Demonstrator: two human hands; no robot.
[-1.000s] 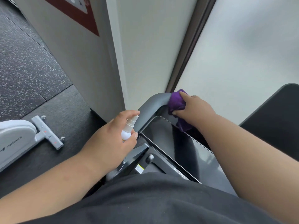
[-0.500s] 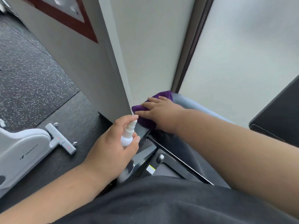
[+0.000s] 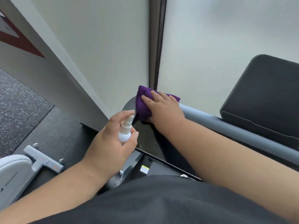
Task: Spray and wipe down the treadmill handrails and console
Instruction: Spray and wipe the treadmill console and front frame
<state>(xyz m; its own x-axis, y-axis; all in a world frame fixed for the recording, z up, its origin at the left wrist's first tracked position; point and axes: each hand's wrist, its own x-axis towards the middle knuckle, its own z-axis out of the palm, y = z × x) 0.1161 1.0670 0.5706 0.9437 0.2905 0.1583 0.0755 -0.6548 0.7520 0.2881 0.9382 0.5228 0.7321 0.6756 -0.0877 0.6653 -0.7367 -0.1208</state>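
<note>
My right hand (image 3: 163, 109) lies flat, fingers straight, pressing a purple cloth (image 3: 143, 102) onto the far left corner of the treadmill's grey handrail (image 3: 229, 125). Just below the cloth is the glossy black console panel (image 3: 148, 139). My left hand (image 3: 113, 139) grips a small white spray bottle (image 3: 125, 130), nozzle up, with the index finger curved over its top. The bottle is close to the cloth, a little to its left and nearer to me.
A black screen or pad (image 3: 267, 94) rises at the right behind the handrail. A white wall and frosted window stand close ahead. A white exercise machine (image 3: 14, 173) with a grey foot bar sits on the dark gym floor at lower left.
My right hand has slid the purple cloth along the handrail's bend, first left, then back up to the corner, its fingers flattening. The left hand and bottle stayed about where they were.
</note>
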